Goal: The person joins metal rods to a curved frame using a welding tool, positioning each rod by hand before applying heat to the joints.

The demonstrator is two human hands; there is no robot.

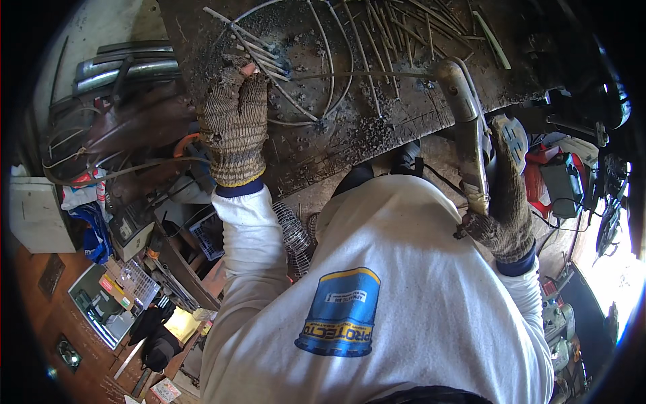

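My left hand (233, 121), in a knitted work glove, presses down on a round wire frame (323, 108) lying on the dark, scorched workbench (377, 135). Its fingers rest by a bundle of short metal rods (259, 50) at the frame's left edge. My right hand (506, 202), also gloved, grips the handle of a welding electrode holder (464, 114). A thin electrode rod (356, 75) runs from the holder leftward across the frame toward my left hand.
Many loose metal rods (410, 27) lie at the back of the bench. Left of the bench are metal tubes (128, 67), cables, a white box (37, 215) and cluttered tools. A wire coil (293, 232) sits below the bench. Machines and cables stand at right.
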